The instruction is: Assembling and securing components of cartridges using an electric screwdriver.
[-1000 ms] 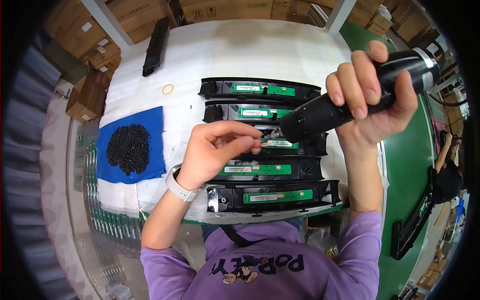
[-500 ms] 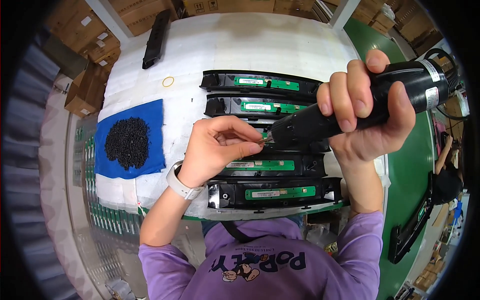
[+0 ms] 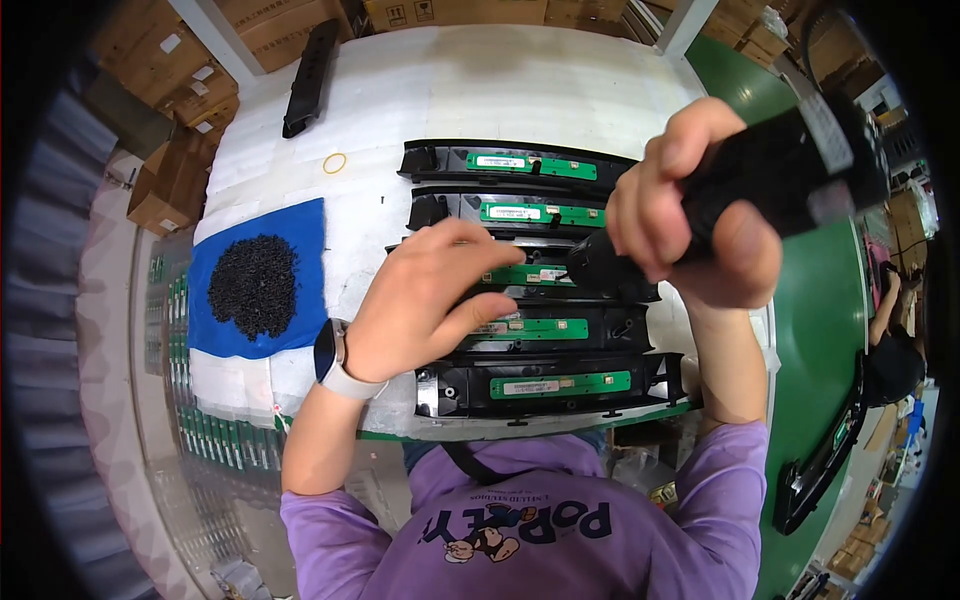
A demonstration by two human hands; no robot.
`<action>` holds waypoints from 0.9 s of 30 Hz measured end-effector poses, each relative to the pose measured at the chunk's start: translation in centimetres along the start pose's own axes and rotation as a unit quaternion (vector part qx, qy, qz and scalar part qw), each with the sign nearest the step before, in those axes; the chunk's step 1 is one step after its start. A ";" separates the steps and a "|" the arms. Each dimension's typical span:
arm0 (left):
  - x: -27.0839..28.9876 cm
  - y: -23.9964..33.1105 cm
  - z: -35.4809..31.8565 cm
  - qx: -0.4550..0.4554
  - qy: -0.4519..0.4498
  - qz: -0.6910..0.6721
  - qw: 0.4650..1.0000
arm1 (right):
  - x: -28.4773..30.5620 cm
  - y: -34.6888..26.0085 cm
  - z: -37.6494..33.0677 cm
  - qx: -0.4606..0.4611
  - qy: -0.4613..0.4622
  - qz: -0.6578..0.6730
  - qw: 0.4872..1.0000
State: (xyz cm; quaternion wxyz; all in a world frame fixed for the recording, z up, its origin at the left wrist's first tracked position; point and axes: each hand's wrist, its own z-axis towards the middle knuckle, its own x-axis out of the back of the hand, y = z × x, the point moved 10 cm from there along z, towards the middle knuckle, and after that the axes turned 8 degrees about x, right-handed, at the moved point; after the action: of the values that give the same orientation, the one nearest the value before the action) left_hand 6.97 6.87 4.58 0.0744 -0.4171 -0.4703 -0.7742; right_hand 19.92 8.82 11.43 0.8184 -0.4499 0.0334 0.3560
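Note:
My right hand (image 3: 690,215) is wrapped round a black electric screwdriver (image 3: 775,180), tilted with its nose down to the left. That nose sits at the green circuit board (image 3: 505,276) in the middle black plastic housing; the contact point is too small to make out. Over the left part of the same housing hovers my left hand (image 3: 405,300), thumb and fingers apart and nothing visible between them. Two similar housings lie beyond, the nearer of them (image 3: 455,210) beside my left fingers. Two more lie closer to me, including the nearest housing (image 3: 460,390), each with a green board.
At the left, a heap of small black screws (image 3: 252,285) rests on a blue cloth (image 3: 308,225). A yellow rubber band (image 3: 335,163) and a long black part (image 3: 311,80) lie farther back on the white table cover (image 3: 500,80). Another person (image 3: 895,355) is at the far right.
My left thumb and fingers have come apart from their pinch and drawn back left from the screwdriver's nose. The screwdriver has shifted slightly, its nose farther right and its body blurred.

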 end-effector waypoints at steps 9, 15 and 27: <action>-2.3 0.8 -0.4 -0.095 -0.024 0.101 0.990 | -0.1 1.9 -0.5 -0.011 -0.040 -0.089 0.995; -3.2 0.2 -0.3 -0.080 -0.039 0.094 0.992 | -0.1 3.4 -0.3 -0.033 -0.030 -0.182 0.982; -2.2 0.3 -0.2 -0.081 0.025 0.058 0.995 | -0.6 3.9 -0.1 -0.033 -0.014 -0.185 0.982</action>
State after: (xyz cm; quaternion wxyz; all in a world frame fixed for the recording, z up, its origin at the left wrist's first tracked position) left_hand 8.45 5.94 3.14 0.0971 -0.4285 -0.3790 -0.8144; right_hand 17.08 9.71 8.78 0.8551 -0.4703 -0.0739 0.2051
